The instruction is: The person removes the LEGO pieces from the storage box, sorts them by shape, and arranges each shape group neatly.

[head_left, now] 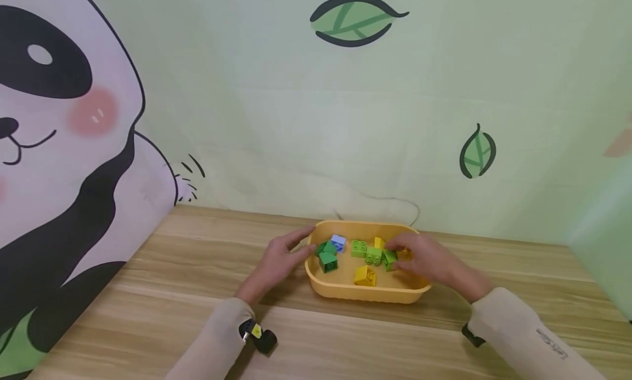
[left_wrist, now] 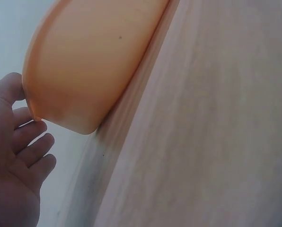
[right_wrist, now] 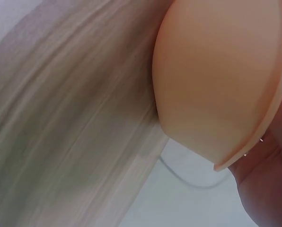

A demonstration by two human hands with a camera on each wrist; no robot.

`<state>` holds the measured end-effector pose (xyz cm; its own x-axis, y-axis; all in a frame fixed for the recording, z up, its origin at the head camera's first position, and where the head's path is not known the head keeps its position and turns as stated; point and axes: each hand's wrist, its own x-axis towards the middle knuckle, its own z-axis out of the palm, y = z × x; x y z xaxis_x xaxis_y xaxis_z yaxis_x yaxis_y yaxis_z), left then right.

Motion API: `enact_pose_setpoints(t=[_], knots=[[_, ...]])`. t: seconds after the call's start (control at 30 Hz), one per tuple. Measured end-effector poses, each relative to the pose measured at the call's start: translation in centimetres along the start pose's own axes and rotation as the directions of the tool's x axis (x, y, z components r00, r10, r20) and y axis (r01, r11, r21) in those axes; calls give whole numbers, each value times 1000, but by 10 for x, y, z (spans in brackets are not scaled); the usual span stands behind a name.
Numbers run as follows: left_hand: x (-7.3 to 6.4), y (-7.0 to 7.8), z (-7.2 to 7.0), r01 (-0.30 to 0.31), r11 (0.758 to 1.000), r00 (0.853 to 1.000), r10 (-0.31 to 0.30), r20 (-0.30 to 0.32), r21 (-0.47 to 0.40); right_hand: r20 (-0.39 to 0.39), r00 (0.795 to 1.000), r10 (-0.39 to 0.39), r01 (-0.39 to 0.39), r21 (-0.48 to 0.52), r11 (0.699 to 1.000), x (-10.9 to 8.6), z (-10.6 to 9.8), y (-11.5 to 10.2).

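Yellow-orange plastic forms the tub [head_left: 370, 293] between the 2 hands. The left hand [head_left: 281, 256] is at its left end, fingers loosely spread and touching the rim, the thumb reaching over the edge. The right hand [head_left: 425, 256] leans over the right end, thumb and fingers bent down inside, pinching a lime block [head_left: 389, 261].

Just beside that block, 2 more lime blocks [head_left: 373, 255] lie toward the middle of the tub. A yellow block [head_left: 379, 242] sits close by the right fingertips, and another bit of yellow shows partly hidden beneath the right hand. A yellow roof-shaped block [head_left: 365, 276] lies nearer the front wall. Near the left hand, 2 dark green blocks [head_left: 328, 262] lie together, with a blue block [head_left: 338, 243] just behind them.

Farther out come 2 pale sleeves [head_left: 217, 336], with a black device [head_left: 264, 340] at the left wrist. The tub stands on a wood-grain table [head_left: 197, 265], near the back wall [head_left: 276, 122], where a thin cable [head_left: 395, 198] runs below a printed panda [head_left: 106, 166] and 2 leaves [head_left: 353, 21].
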<state>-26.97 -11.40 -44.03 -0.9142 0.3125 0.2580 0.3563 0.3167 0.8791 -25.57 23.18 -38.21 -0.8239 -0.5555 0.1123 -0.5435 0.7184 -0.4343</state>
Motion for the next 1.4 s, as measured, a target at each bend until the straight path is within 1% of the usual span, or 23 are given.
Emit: enact_pose_setpoints(t=[0.17,0.37,0.47,0.53,0.6,0.67,0.8,0.9,0.97,1.13,1.23,1.4], knots=[[0,-1,1,-13,1000,1000,12,-6,-29,13,999,29,-29,-21,999,3,2,-1],[0,-2,1,-5,998,1000,4,-18,-56,0,1000,-1,1,-95,995,3,4,0],[0,-4,2,-4,998,1000,2,-26,-59,10,1000,-2,3,-130,991,3,4,0],[0,-4,3,-2,998,1000,0,-30,-57,19,1000,5,-2,-133,991,3,4,0],[0,-4,4,2,999,999,-3,-34,-51,22,1000,22,-19,-114,993,3,3,0],[0,-4,4,5,999,999,-7,-36,-41,13,999,39,-38,-74,997,3,2,0],[-1,-4,4,0,1000,999,-1,-41,-18,-36,997,72,-71,16,997,1,0,0],[-1,-4,5,-21,1000,999,22,-46,16,-86,994,70,-64,66,996,-1,-2,-2],[-1,-4,6,-42,998,998,45,-46,56,-120,991,61,-51,88,995,-4,-3,-5],[-1,-4,8,-93,986,994,100,-44,139,-184,981,53,-34,106,994,-9,-6,-13],[0,-2,9,-94,984,994,103,-47,153,-211,976,60,-36,118,992,-11,-6,-16],[2,1,11,-70,984,994,83,-72,163,-257,964,65,-26,151,988,-13,-4,-22]])
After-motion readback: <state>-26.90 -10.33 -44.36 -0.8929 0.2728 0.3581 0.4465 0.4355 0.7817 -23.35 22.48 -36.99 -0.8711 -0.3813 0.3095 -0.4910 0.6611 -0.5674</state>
